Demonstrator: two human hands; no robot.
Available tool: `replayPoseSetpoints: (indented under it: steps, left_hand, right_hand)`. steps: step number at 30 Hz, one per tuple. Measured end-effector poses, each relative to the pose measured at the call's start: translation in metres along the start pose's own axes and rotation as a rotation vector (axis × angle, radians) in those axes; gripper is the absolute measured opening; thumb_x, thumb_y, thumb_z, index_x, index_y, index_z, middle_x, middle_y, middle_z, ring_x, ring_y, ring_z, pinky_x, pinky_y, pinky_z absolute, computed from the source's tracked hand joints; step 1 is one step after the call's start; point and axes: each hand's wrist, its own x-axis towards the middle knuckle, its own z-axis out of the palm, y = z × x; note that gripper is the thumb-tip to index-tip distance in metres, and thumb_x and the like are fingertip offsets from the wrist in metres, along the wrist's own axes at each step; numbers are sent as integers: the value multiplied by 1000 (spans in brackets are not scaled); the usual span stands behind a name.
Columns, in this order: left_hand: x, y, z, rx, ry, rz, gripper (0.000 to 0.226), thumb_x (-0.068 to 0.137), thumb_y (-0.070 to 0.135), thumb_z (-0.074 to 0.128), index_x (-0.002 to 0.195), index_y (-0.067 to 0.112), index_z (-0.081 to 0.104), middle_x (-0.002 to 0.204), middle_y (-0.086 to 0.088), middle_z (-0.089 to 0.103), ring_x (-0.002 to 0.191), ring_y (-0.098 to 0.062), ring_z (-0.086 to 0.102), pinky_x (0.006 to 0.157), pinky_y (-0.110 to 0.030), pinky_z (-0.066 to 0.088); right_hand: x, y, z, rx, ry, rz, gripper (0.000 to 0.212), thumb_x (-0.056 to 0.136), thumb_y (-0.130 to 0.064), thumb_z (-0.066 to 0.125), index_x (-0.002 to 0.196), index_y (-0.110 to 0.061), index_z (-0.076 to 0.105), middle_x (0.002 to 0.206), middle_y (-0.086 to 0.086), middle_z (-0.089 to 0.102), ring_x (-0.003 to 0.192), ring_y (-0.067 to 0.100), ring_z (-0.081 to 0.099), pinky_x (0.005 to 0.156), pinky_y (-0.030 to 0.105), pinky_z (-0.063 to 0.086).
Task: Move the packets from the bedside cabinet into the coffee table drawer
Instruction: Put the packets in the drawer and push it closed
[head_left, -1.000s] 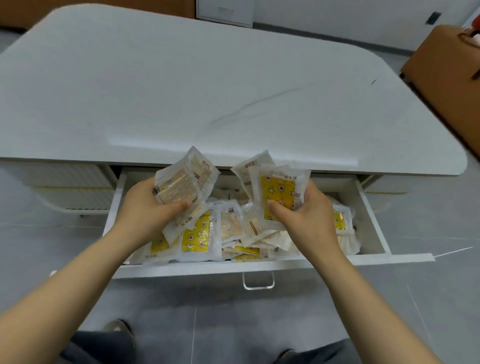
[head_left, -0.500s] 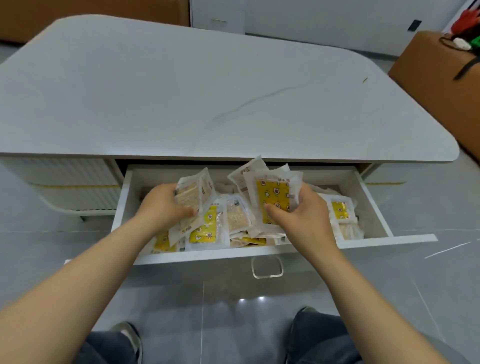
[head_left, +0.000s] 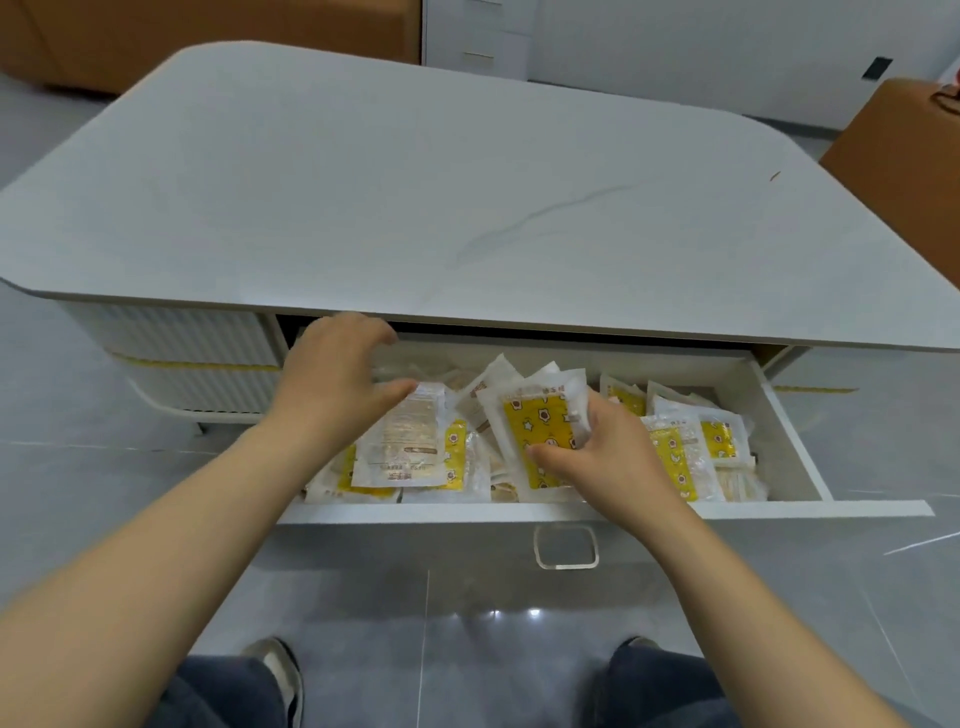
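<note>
While the left hand (head_left: 337, 384) hovers relaxed, the right hand (head_left: 608, 457) pinches a packet (head_left: 535, 423).

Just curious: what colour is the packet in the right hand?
The packet is yellow with white stars; head view.

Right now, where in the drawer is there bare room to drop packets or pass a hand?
The coffee table top is bare. In the drawer, only a narrow strip along the back wall, right of the left hand, looks free. Packets crowd the rest; the right hand grips a yellow packet mid-pile.
</note>
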Motion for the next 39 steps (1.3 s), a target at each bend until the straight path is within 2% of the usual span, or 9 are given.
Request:
replayPoseSetpoints:
  steps: [5, 9, 15, 19, 23, 27, 30, 32, 39]
  left_hand:
    - [3, -7, 0, 92, -87, 61, 78, 83, 43, 66, 147, 19, 28, 156, -5, 20, 145, -26, 14, 117, -43, 21]
    - [6, -14, 4, 162, -156, 39, 85, 84, 45, 62, 150, 18, 16, 159, -2, 11, 147, -23, 5, 117, -51, 19]
    - [8, -15, 7, 171, -161, 23, 85, 86, 45, 61, 151, 16, 15, 160, -2, 8, 148, -23, 3, 118, -51, 16]
    - [9, -14, 8, 166, -158, 9, 85, 85, 45, 61, 150, 16, 15, 160, -2, 9, 147, -24, 4, 118, -52, 16]
    - [9, -14, 8, 169, -150, 10, 85, 85, 45, 61, 150, 16, 16, 159, -2, 9, 147, -24, 5, 118, -52, 16]
    - [8, -13, 8, 178, -158, 11, 85, 85, 45, 61, 151, 16, 15, 159, -2, 9, 147, -24, 4, 117, -53, 15]
    - [8, -12, 7, 175, -167, 6, 85, 85, 45, 61, 151, 16, 15, 160, -1, 8, 148, -23, 4, 117, -54, 14]
    - [7, -11, 6, 170, -173, 3, 85, 86, 44, 61, 151, 16, 15, 160, -1, 8, 148, -23, 3, 117, -54, 13]
    - [7, -9, 5, 142, -166, -16, 82, 86, 42, 60, 150, 16, 16, 159, -1, 9, 148, -23, 4, 117, -54, 14]
  right_hand:
    - [13, -3, 5, -64, -131, 53, 22, 76, -21, 76, 86, -32, 60, 82, -15, 67, 73, -2, 63, 59, 14, 46]
    - [32, -8, 10, -121, -247, 92, 20, 75, -21, 77, 88, -27, 63, 85, -9, 70, 74, 4, 66, 62, 19, 51]
    - [52, 2, 18, -163, -289, 163, 28, 72, -24, 82, 93, -28, 63, 90, -12, 69, 84, 9, 66, 77, 29, 55]
    - [51, 7, 15, -303, -150, 145, 66, 71, -31, 82, 126, -24, 47, 121, -1, 59, 103, 16, 57, 77, 25, 47]
    - [35, 1, 7, -401, -136, 90, 101, 72, -42, 79, 150, -22, 18, 154, 2, 26, 139, 21, 29, 108, 35, 33]
    - [2, -8, -3, -352, -293, 32, 100, 67, -55, 76, 148, -36, 21, 155, -12, 21, 141, 11, 25, 110, 31, 28]
    - [-18, -7, -6, -427, -369, -21, 88, 69, -49, 78, 143, -42, 31, 150, -20, 29, 136, 5, 32, 107, 25, 32]
    - [-22, -4, -6, -482, -329, -74, 82, 72, -46, 77, 142, -41, 34, 148, -21, 31, 135, 4, 32, 107, 24, 32]
    - [-17, 1, -2, -573, -148, -149, 108, 61, -56, 79, 148, -41, 16, 158, -14, 5, 146, 12, 4, 119, 38, 18]
